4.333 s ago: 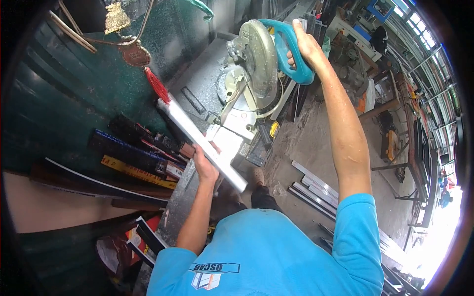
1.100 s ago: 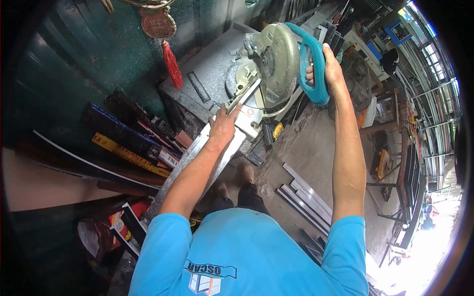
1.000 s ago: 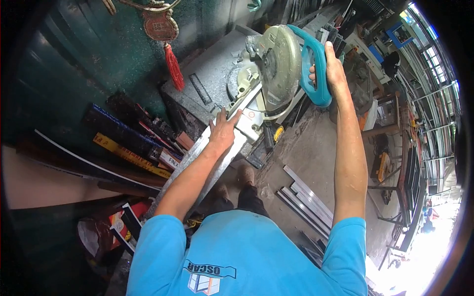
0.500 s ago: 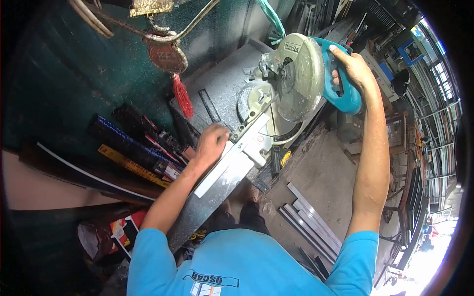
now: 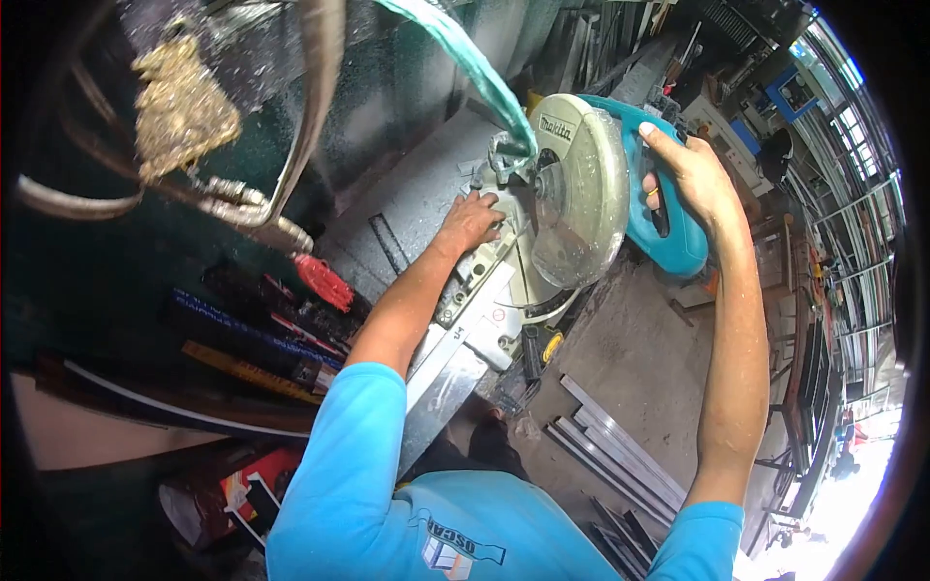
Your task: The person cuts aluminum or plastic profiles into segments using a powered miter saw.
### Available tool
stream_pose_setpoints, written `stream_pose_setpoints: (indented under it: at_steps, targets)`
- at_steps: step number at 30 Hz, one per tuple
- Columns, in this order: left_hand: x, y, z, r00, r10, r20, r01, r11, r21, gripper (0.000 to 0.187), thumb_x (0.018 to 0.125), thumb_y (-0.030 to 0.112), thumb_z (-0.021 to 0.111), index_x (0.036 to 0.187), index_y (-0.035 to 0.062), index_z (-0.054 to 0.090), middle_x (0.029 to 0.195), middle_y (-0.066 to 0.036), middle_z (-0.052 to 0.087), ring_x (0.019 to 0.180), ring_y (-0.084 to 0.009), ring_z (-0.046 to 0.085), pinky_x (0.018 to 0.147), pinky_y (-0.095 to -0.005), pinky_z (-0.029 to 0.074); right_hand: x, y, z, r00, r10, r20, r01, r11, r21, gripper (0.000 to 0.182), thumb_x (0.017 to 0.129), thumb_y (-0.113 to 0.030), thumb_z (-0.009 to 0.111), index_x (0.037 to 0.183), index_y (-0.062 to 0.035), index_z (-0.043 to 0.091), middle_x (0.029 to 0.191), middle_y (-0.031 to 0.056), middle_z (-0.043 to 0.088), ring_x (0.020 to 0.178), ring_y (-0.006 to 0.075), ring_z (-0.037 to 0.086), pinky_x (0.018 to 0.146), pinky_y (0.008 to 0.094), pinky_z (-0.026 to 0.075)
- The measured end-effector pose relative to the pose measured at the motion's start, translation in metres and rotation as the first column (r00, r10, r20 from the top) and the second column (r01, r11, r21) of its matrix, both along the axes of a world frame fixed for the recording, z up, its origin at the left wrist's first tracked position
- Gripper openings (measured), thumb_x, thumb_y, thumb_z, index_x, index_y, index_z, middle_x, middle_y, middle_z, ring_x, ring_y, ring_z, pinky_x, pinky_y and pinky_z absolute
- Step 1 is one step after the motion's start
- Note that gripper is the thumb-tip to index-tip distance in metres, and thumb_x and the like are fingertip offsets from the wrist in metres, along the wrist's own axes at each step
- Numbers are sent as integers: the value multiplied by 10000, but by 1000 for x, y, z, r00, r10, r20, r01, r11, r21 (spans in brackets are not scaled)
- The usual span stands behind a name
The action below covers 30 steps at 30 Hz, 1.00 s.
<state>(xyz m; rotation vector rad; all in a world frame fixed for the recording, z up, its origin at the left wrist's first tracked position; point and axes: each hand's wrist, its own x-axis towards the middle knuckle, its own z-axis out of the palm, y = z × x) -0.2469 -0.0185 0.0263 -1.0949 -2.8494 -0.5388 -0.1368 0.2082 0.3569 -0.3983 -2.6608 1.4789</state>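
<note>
The miter saw, with a cream guard and teal handle, stands at the upper middle, its head raised. My right hand is wrapped round the teal handle, thumb on top. My left hand reaches to the metal fence behind the blade guard, its fingers bent over the fence area; what is under the fingertips is hidden. A pale metal strip lies along the fence and the long metal support, partly covered by my left arm.
Metal bars lie on the floor at lower right. Coloured profiles are stacked at left. A gold ornament, cables and a red tassel hang at upper left. A teal strap hangs beside the saw.
My left hand has moved up and right along the fence, towards the saw's pivot. My right hand stays on the handle. The view has shifted, and the hanging ornament looks larger and further left.
</note>
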Motion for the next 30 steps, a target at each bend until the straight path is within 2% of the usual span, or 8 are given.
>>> stream_pose_setpoints:
  at_steps: [5, 11, 14, 16, 18, 22, 27, 30]
  targets:
    - [-7, 14, 5, 998, 16, 63, -15, 1000, -19, 262, 844, 159, 727, 1097, 91, 740, 1269, -160, 612, 1194, -377, 573, 1016, -485, 503, 0, 0, 2, 999, 4, 31, -4, 1000, 5, 476, 937, -447, 725, 959, 19, 632, 667, 70, 613, 499, 130, 577, 461, 276, 476]
    - [-15, 13, -14, 906, 384, 180, -410, 900, 146, 281, 827, -7, 589, 1085, 25, 694, 1114, -210, 688, 1085, -410, 637, 925, -504, 542, -1, 5, -2, 999, -4, 46, 3, 1000, 11, 455, 949, -440, 711, 960, 9, 645, 673, 67, 624, 505, 132, 584, 475, 276, 483]
    - [-9, 0, -8, 924, 349, -156, -293, 909, 297, 202, 810, 30, 660, 1007, 48, 701, 1003, -173, 669, 1000, -388, 643, 885, -501, 517, -1, 5, -3, 999, -13, 30, 12, 999, 38, 461, 953, -451, 702, 953, 7, 652, 678, 66, 630, 514, 137, 595, 489, 287, 498]
    - [-8, -1, -4, 951, 236, -197, -164, 931, 325, 274, 850, 81, 678, 1121, 106, 713, 1014, -151, 663, 1002, -363, 634, 871, -488, 499, -1, 6, -4, 1000, 14, 15, -15, 998, 54, 484, 949, -477, 695, 940, 6, 657, 685, 67, 639, 529, 144, 614, 507, 297, 516]
    - [-8, 5, -3, 990, -95, -100, 113, 974, 195, 331, 907, 188, 692, 1237, 196, 698, 1031, -110, 664, 1022, -348, 621, 899, -481, 481, -1, 6, -6, 1000, 2, 9, -3, 998, 64, 495, 945, -490, 694, 935, 3, 657, 686, 67, 642, 533, 147, 621, 511, 298, 523]
    - [-12, 19, -13, 992, -69, -102, 65, 997, -46, 330, 940, 316, 689, 1267, 272, 697, 1032, -38, 672, 1034, -286, 614, 911, -481, 443, -2, 11, -4, 998, 33, 47, -37, 996, 82, 679, 891, -578, 715, 1027, 81, 632, 769, 121, 683, 638, 193, 704, 560, 345, 590]
    - [-21, 24, -18, 997, -68, -45, 65, 995, -80, 121, 894, 248, 694, 940, 188, 788, 1037, -4, 700, 1090, -261, 601, 950, -498, 417, -2, 11, -5, 998, 48, 38, -51, 996, 77, 662, 897, -581, 698, 1009, 70, 649, 753, 110, 678, 628, 189, 694, 570, 352, 588]
    - [-20, 27, -23, 998, -47, -33, 44, 995, -95, 121, 886, 238, 692, 948, 203, 790, 1039, 1, 704, 1082, -260, 599, 938, -509, 411, -1, 10, -4, 998, 44, 39, -48, 994, 95, 669, 895, -587, 695, 1010, 71, 657, 759, 115, 682, 629, 194, 696, 574, 354, 590]
